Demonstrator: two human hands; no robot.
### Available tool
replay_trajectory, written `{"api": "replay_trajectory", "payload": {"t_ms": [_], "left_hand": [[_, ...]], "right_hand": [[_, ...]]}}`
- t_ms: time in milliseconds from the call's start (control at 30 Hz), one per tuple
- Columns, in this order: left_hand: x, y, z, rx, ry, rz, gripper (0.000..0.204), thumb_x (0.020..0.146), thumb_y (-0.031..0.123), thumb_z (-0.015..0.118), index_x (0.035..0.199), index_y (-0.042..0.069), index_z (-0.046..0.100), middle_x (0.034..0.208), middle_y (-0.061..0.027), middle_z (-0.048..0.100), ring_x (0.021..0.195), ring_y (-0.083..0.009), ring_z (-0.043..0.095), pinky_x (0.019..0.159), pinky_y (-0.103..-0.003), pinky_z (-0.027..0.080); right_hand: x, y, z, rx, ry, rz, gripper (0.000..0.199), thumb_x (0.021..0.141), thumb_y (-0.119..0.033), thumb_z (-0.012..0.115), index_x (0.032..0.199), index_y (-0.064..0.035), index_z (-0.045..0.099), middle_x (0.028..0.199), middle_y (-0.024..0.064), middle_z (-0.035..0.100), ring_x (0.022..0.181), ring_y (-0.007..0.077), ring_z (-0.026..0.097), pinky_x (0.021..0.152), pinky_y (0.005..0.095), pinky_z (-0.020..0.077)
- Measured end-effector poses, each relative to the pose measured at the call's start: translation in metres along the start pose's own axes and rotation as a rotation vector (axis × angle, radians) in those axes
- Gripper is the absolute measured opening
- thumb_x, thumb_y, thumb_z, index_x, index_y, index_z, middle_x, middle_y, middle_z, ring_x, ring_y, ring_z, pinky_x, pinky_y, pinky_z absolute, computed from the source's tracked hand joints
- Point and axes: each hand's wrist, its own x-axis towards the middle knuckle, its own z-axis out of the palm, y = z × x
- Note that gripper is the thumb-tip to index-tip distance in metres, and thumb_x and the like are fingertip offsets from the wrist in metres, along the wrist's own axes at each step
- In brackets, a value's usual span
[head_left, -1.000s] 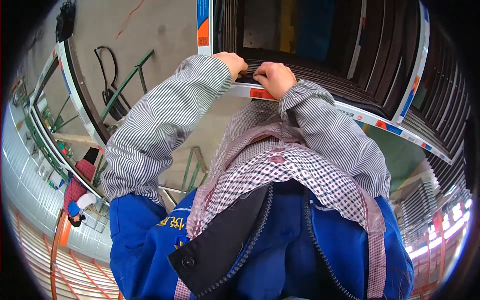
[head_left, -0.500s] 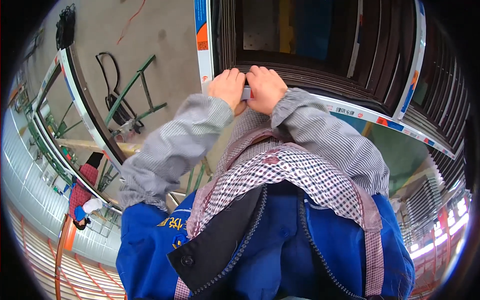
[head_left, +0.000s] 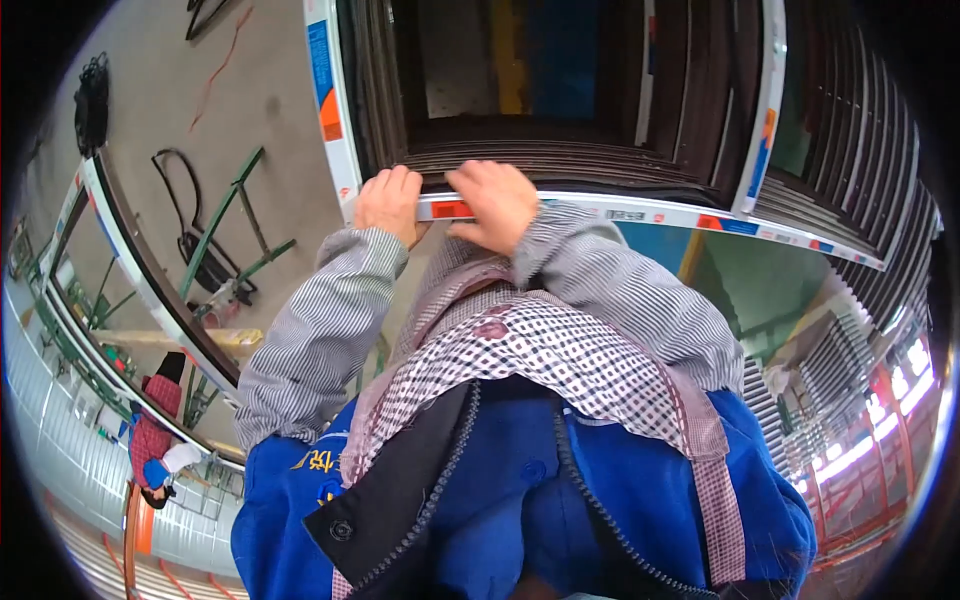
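Two bare hands are at the near bar of a white-edged frame (head_left: pixel 600 207), which is directly before the person's body.
The left hand (head_left: pixel 388 205) is close to the frame's left corner, its fingers curled over the bar and grasping it. The right hand (head_left: pixel 500 205) lies across the same bar, fingers half bent; it is a little blurred, so I cannot tell if they grip. Between the hands shows an orange-red label (head_left: pixel 452 210). Inside the frame's outline are many dark profiles (head_left: pixel 690 100). Farther left, a green metal stand (head_left: pixel 215 225) is on the floor (head_left: pixel 265 60), near another frame (head_left: pixel 130 235).
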Motion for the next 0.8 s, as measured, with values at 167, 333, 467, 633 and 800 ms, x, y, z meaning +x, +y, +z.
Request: {"api": "replay_trajectory", "payload": {"t_ms": [167,333,467,633,800], "left_hand": [[0.038,0.075,-0.009,-0.126,-0.271,-0.032,0.065,0.070,0.045,0.080,0.115,0.004,0.056,0.112,-0.0119,0.056,0.108,-0.0272,0.055,0.095,-0.038,0.044],[0.096,0.130,0.007,-0.463,-0.487,-0.156,0.050,0.093,0.047,0.056,0.123,0.008,0.061,0.119,-0.0112,0.063,0.114,-0.0276,0.058,0.102,-0.038,0.044],[0.122,0.124,0.002,-0.479,-0.678,-0.268,0.029,0.095,0.027,0.057,0.116,0.011,0.069,0.114,-0.0100,0.069,0.107,-0.0245,0.064,0.099,-0.038,0.048],[0.120,0.135,0.008,-0.345,-0.652,-0.254,0.030,0.092,0.030,0.060,0.114,0.011,0.068,0.111,-0.0100,0.069,0.105,-0.0256,0.064,0.097,-0.039,0.049],[0.078,0.144,0.012,-0.399,-0.346,-0.082,0.051,0.079,0.038,0.072,0.115,0.004,0.061,0.111,-0.0108,0.062,0.110,-0.0282,0.057,0.096,-0.040,0.045]], "right_hand": [[-0.094,0.095,-0.090,-0.114,-0.043,0.257,0.043,0.080,-0.031,0.072,0.111,-0.0012,0.066,0.105,0.0165,0.064,0.101,0.0326,0.061,0.089,0.0407,0.0480],[-0.120,0.151,-0.119,0.058,-0.029,0.292,0.027,0.087,-0.020,0.066,0.106,-0.0023,0.069,0.103,0.0134,0.065,0.098,0.0302,0.063,0.088,0.0389,0.0498],[-0.078,0.143,-0.103,0.100,-0.251,0.271,0.020,0.087,-0.015,0.065,0.102,-0.0025,0.071,0.100,0.0118,0.068,0.092,0.0284,0.065,0.083,0.0365,0.0525],[-0.078,0.133,-0.088,0.076,-0.147,0.297,0.016,0.082,-0.012,0.065,0.095,-0.0049,0.070,0.093,0.0128,0.069,0.086,0.0298,0.067,0.078,0.0382,0.0541],[-0.098,0.118,-0.089,0.189,-0.095,0.100,0.039,0.082,-0.023,0.065,0.116,-0.0028,0.061,0.111,0.0129,0.062,0.104,0.0295,0.061,0.090,0.0395,0.0480]]}}
